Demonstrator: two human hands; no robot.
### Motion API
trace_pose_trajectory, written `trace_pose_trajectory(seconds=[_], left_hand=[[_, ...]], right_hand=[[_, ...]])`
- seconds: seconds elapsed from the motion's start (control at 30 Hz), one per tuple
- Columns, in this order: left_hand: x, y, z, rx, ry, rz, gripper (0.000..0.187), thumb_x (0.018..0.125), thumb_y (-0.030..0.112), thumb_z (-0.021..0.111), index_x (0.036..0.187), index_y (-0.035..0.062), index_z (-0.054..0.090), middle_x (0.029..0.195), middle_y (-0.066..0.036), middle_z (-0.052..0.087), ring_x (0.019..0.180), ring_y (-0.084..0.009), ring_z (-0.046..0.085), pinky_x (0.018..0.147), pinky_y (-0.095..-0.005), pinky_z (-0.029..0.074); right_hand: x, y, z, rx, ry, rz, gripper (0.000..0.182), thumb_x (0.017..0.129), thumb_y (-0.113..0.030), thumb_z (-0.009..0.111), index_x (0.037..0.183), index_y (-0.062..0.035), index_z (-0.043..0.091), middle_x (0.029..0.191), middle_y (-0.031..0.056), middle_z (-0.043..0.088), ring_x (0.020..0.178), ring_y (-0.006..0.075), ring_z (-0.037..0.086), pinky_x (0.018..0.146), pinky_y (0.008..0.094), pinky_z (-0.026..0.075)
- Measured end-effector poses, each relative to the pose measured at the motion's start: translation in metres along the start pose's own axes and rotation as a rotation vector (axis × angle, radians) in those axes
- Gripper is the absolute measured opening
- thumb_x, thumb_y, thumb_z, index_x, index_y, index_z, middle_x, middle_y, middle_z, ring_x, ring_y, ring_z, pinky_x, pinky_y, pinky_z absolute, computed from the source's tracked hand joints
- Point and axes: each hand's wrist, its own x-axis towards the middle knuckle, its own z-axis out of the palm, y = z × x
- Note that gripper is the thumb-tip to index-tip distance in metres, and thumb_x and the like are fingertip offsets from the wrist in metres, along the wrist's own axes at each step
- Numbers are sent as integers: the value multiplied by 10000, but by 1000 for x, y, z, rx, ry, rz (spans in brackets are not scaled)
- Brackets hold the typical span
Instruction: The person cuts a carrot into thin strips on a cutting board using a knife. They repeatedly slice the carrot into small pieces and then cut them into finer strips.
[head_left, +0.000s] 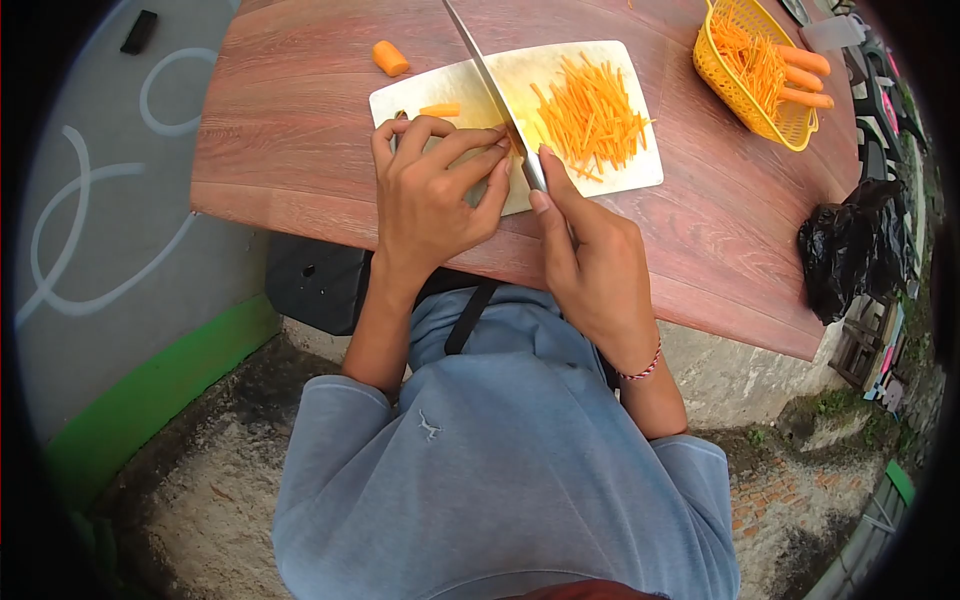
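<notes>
Carrot strips (592, 115), thin and straight, lie heaped on a pale, round-cornered board (640, 172) past our soft blue shirt (500, 490) with its small stitched emblem (428, 425). Our right hand (598, 260), braided band (645, 363) at the wrist, grips a shiny metal knife (485, 75); our left hand (438, 195) bends its fingers beside the blade, but we cannot tell what they pin. Beyond, on the wood-grained table (300, 150), sit a blunt stub (390, 58) and a yellow lattice basket (722, 82).
</notes>
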Motion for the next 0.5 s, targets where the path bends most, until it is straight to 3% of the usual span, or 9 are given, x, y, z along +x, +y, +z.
trace_pose_trajectory(seconds=[0.23,0.3,0.37,0.43,0.5], left_hand=[[-1,0,0,5,-16,0,172,829,120,810,994,134,854,1067,38,811,977,-208,669,984,-450,407],[-1,2,-1,10,-15,2,176,826,118,810,996,134,854,1064,36,809,981,-209,667,981,-444,407],[-1,2,-1,19,-14,2,180,824,116,809,997,133,855,1062,34,808,984,-210,665,978,-438,407],[-3,1,2,-3,-3,-26,126,829,173,806,937,124,849,1066,51,797,1013,-210,669,1040,-506,388],[-3,1,2,-5,-6,-30,132,829,175,806,943,125,850,1071,47,794,1022,-218,667,1047,-509,386]], right_hand=[[-9,11,-19,99,28,127,388,1051,-124,656,1414,13,660,791,272,649,696,404,701,659,427,536],[-9,6,-22,127,-64,233,379,1052,-123,656,1403,19,664,797,279,651,704,406,701,668,425,538],[-13,4,-17,149,-61,182,380,1053,-121,655,1406,18,663,801,281,652,705,406,701,670,426,538],[-15,4,-13,169,-57,133,380,1054,-119,654,1408,17,662,806,283,654,706,406,700,672,427,538],[-16,3,-11,183,-61,138,382,1053,-119,655,1411,17,661,817,285,662,716,407,703,675,431,540]])
